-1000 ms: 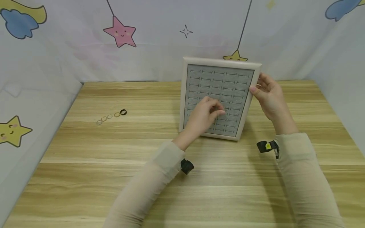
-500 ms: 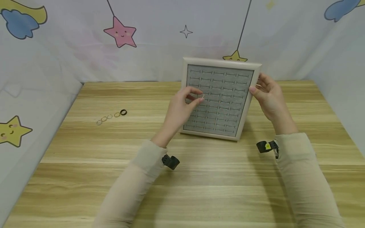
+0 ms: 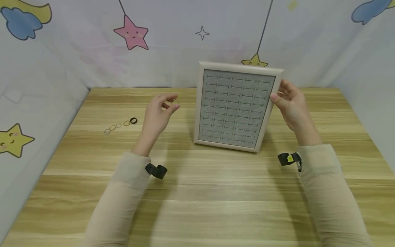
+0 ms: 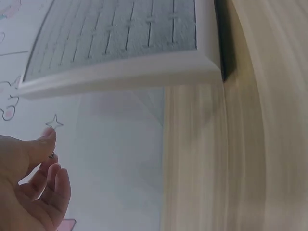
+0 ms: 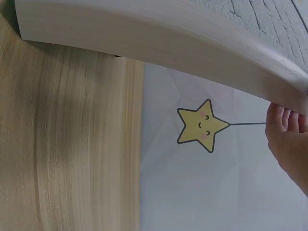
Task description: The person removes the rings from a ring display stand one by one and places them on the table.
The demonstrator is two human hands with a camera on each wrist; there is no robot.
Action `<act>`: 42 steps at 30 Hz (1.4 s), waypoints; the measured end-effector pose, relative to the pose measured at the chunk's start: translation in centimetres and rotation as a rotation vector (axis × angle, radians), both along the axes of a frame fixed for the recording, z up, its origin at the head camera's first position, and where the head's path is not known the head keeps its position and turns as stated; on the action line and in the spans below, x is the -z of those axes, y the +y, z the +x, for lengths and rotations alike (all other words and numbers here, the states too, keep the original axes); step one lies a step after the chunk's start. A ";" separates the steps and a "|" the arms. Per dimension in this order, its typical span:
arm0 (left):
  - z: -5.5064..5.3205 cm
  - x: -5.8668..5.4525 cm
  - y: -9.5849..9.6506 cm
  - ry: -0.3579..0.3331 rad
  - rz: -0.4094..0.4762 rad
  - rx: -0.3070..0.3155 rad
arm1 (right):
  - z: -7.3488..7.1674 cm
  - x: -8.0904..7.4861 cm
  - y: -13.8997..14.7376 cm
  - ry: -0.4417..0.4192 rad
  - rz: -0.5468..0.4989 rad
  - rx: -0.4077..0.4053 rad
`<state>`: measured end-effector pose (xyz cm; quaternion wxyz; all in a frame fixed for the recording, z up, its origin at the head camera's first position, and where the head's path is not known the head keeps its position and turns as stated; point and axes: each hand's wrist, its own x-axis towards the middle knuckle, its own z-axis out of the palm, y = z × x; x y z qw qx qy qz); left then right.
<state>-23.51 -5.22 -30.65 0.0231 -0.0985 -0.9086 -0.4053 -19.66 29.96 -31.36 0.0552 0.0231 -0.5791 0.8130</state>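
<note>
A framed ring display board (image 3: 234,106) with a grey slotted panel stands tilted back on the table. My right hand (image 3: 293,108) grips its right edge, thumb on the front and fingers behind; the right wrist view shows the same hand (image 5: 288,139) at the frame's edge. Left of the board, my left hand (image 3: 158,115) is raised above the table and pinches a small ring (image 3: 175,102) between thumb and fingers. In the left wrist view the left hand (image 4: 36,178) mostly hides that ring.
Several thin rings (image 3: 112,128) and a black ring (image 3: 133,120) lie in a slanting row on the wooden table (image 3: 197,206), at the left. A white cloth backdrop (image 3: 172,41) with printed stars hangs behind the table and at both sides.
My left hand has moved left with the ring, from in front of the board to the space beside it. The right hand and the board have stayed in place.
</note>
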 end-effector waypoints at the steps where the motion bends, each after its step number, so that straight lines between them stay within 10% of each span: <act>1: -0.1 0.2 -0.6 -0.013 -0.013 -0.011 | 0.0 0.0 0.0 0.000 0.000 0.000; 24: -1.1 5.0 -11.0 -0.207 -0.194 -0.160 | 0.0 0.0 -0.1 0.008 -0.011 -0.002; 42: -1.3 6.4 -12.6 -0.246 -0.235 -0.210 | 0.1 -0.1 0.0 0.018 0.013 -0.007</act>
